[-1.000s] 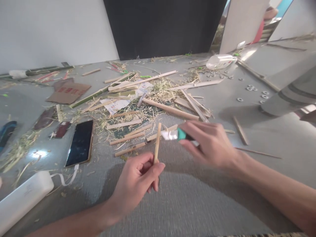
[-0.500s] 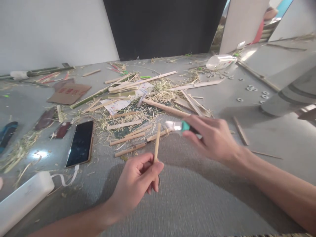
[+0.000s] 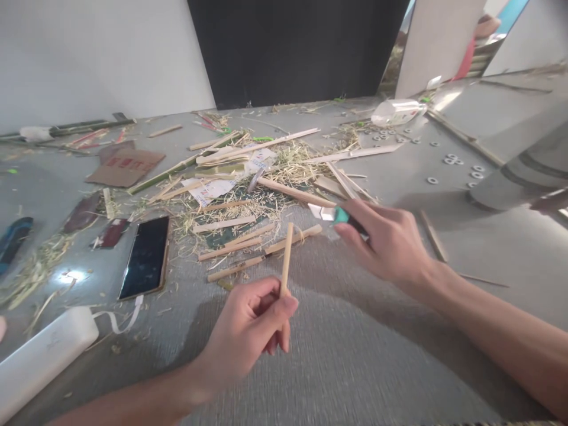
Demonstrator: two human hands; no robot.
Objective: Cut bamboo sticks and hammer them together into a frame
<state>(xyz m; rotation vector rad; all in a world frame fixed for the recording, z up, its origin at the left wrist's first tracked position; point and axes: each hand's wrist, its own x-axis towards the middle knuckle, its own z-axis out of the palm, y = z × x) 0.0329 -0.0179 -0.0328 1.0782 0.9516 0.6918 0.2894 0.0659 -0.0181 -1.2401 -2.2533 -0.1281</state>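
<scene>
My left hand (image 3: 248, 331) pinches the bamboo stick (image 3: 286, 254) upright over the table (image 3: 346, 367). The knife (image 3: 337, 214), clamped in my right hand (image 3: 390, 242), points its blade leftward. I judge a slip could nick my left fingers. Since a second ago, the knife has lifted away from the stick's tip.

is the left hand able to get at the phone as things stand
Probably yes: the phone lies flat on the table to the left of the left hand, with nothing tall between them. That hand is shut on a bamboo stick, though, so gripping the phone would be awkward.
</scene>
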